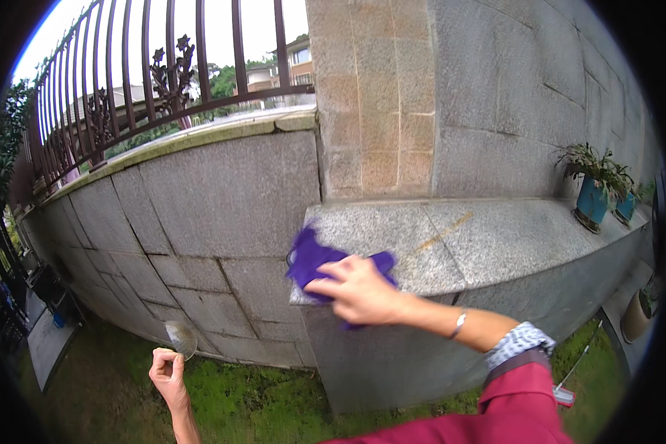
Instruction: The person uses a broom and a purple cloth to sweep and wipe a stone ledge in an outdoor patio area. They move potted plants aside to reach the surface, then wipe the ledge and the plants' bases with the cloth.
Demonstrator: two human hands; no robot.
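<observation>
My right hand (361, 291) presses a purple cloth (316, 258) onto the left end of a speckled granite ledge (377, 227), its fingers bent over the fabric. Part of the cloth hangs past the ledge's front edge. Lower left, my left hand (169, 369) pinches the rim of a small, round, see-through dish or lid (181, 338) between thumb and fingers, held up above the mossy ground. A yellowish streak (447, 230) runs across the ledge to the right of the cloth.
Potted plants in blue pots (591, 202) stand at the ledge's right end. A stone wall (227, 194) topped by a metal fence (200, 55) rises at left. A long-handled tool with a red and white head (563, 395) lies on the grass, near a beige planter (635, 316).
</observation>
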